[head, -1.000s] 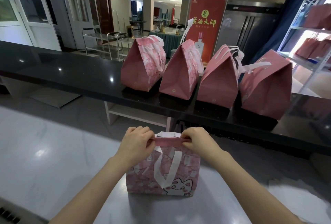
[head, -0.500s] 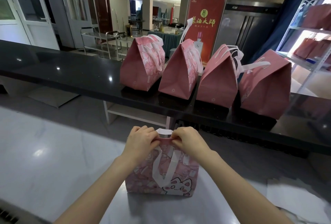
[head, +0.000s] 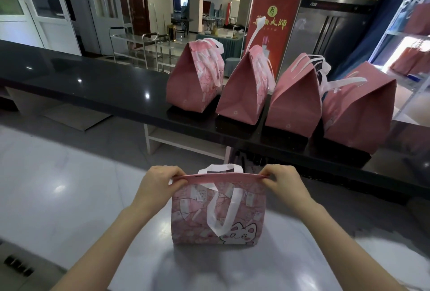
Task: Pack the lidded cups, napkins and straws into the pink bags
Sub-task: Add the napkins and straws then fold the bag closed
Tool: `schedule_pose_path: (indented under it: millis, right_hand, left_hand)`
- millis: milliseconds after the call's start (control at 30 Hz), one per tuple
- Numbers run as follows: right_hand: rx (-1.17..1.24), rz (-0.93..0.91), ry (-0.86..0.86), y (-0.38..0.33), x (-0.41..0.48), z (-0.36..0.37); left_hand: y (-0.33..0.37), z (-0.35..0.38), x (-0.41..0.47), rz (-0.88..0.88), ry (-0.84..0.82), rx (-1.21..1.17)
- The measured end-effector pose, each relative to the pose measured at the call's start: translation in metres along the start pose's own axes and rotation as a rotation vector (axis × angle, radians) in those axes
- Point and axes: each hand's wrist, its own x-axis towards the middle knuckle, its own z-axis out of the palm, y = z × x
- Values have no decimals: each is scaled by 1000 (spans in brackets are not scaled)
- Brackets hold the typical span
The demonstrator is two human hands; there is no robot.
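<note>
A pink bag [head: 218,216] with a cat printed on its front is stood upright on the pale table [head: 69,197], close in front of the person. Its top edge [head: 223,177] is pinched at the left end by the left hand [head: 158,182] and at the right end by the right hand [head: 281,182], each with fingers curled over the rim, so that the mouth is drawn flat and straight between them. No cups, napkins or straws are seen, and it cannot be told whether they are inside. The step in hand is judged to be the closing of the mouth. To do it well, the two lips should be lined up evenly before they are pressed together, and the pull should be shared equally between both ends so that the bag is not tipped or dragged. The front handle [head: 224,211] hangs down the face and the rear handle [head: 220,168] stands behind the rim; neither should be trapped in the seam. Downward force is best avoided, since lidded cups could be crushed or upset. Once it is closed, room is seen for it on the black counter [head: 116,86], beside the row of pink bags [head: 242,95].
</note>
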Motion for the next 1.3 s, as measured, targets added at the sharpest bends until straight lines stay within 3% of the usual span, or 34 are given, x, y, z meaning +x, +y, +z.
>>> schedule_pose_path:
  millis: [200,400,467,600,667,933,1300]
  right_hand:
    - [46,25,110,-27,11,33]
    - [183,28,130,-50,-17,79]
    - [243,30,65,-56,-36,97]
    - [402,2,-172,-71,-71,129]
    - [457,-19,-211,-77,-79,138]
    - [478,30,-286,-85,-95,160]
    - [523,-66,-220,-126,-97,178]
  left_hand:
    - [-12,-9,-23,-23,153,31]
    - [-15,-9,-57,-107,291,-123]
    - [-9,-3,-67,-138,320,-211]
    - [6,3,-93,-99,275,-352]
    - [4,9,-105,-115,247,-344]
    - [-21,29,-136,-410,104,-363]
    - [-24,3,-158,-439,263,-397]
